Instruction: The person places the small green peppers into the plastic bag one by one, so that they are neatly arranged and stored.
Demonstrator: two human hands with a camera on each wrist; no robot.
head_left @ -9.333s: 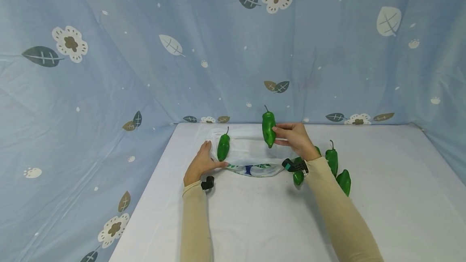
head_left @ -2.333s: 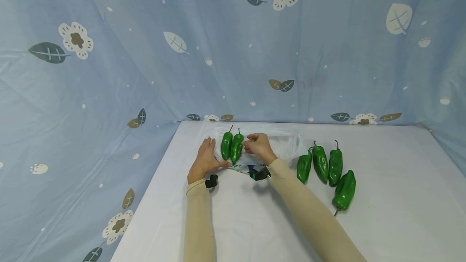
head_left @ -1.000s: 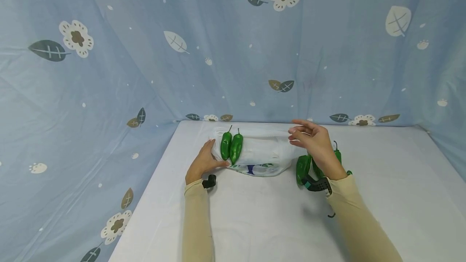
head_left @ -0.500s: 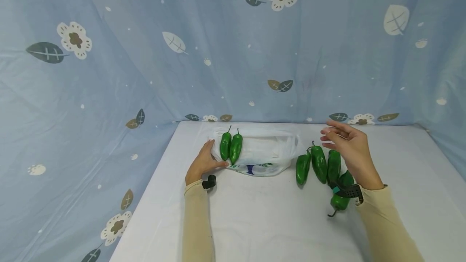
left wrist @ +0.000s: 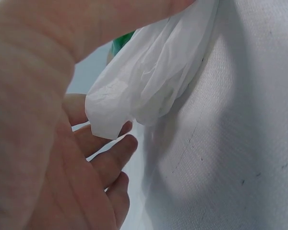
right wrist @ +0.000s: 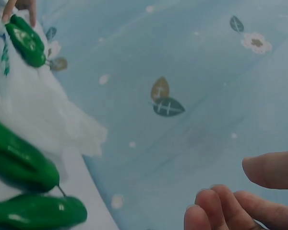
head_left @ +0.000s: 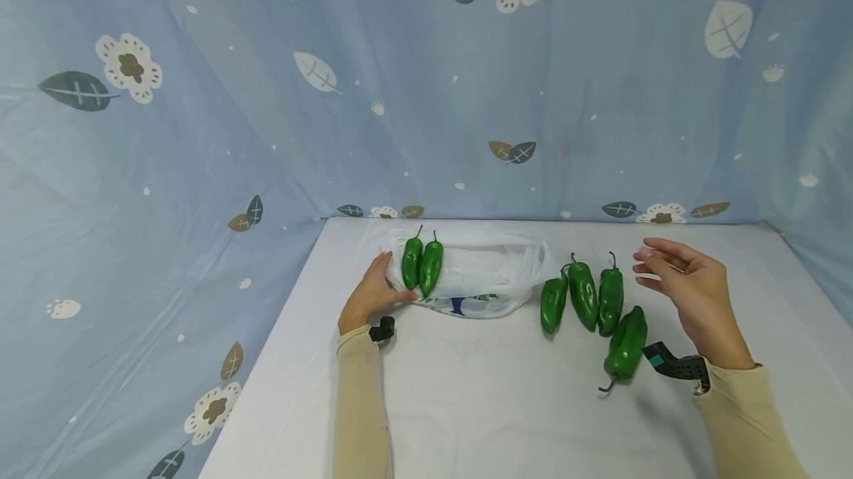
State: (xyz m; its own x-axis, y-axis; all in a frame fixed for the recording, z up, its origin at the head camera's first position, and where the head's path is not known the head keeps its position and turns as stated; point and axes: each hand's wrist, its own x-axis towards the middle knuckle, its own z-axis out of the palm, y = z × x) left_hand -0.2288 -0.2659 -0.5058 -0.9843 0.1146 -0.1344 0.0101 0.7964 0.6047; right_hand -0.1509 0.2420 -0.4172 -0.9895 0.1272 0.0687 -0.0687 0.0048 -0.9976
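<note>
My left hand (head_left: 369, 295) holds the left end of a white plastic bag (head_left: 476, 268), thumb along the near edge and fingers behind. In the left wrist view its crumpled end (left wrist: 134, 81) lies between thumb and fingers. Two green peppers (head_left: 412, 263) lie side by side at the bag's left end, stems pointing away. My right hand (head_left: 700, 294) is raised at the right, holding nothing, fingers loosely bent and thumb apart from them. Left of it lie several more green peppers, among them an upright-lying one (head_left: 610, 301) and a tilted one (head_left: 626, 346).
A white cloth (head_left: 493, 390) covers the table. Blue patterned fabric (head_left: 426, 94) hangs behind it and along the left side. The leftmost loose pepper (head_left: 552, 303) lies close to the bag's right end.
The right hand has moved right, away from the bag and past the loose peppers. Earlier it brought a second pepper to the bag and let go. The left hand stays at the bag.
</note>
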